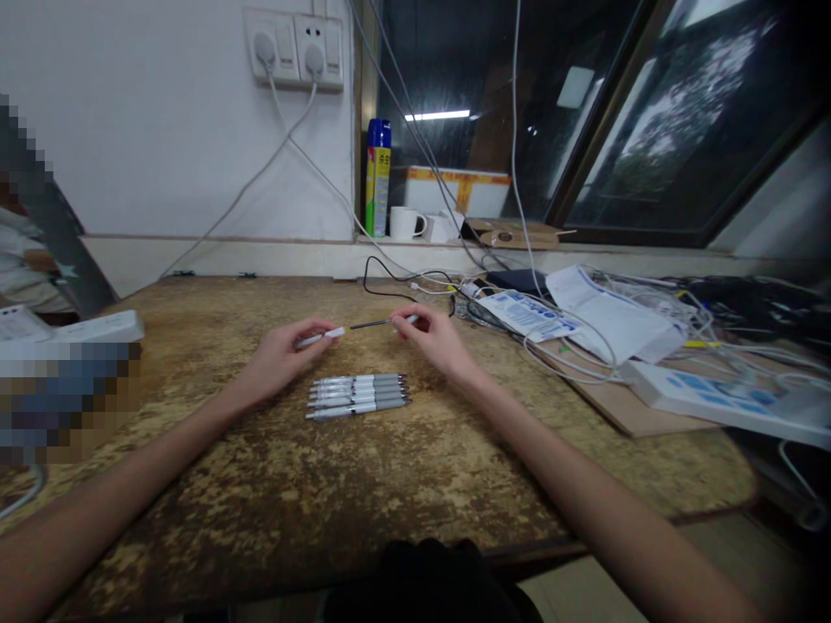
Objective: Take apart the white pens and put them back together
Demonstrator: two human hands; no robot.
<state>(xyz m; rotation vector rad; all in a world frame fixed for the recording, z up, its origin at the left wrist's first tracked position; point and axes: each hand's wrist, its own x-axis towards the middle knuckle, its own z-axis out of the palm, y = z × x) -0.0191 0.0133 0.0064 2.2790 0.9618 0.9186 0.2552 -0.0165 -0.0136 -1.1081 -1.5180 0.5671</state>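
Note:
My left hand (289, 353) is closed round a white pen barrel (335, 332) above the worn wooden table. Between the two hands runs a thin dark pen refill (369, 324), its left end at the barrel's mouth. My right hand (428, 336) pinches near the refill's right end, with a short whitish pen part (409, 320) between the fingers. Whether that part and the refill are joined is hidden by the fingertips. Just below the hands, several white and grey pens (357, 396) lie side by side in a stack of rows on the table.
The scuffed table (292, 502) spans the front. To the right lie papers (603, 311), tangled cables and a white power strip (701, 394) on a board. Another power strip (104, 329) is at the left. A spray can (378, 177) and mug (405, 223) stand on the sill.

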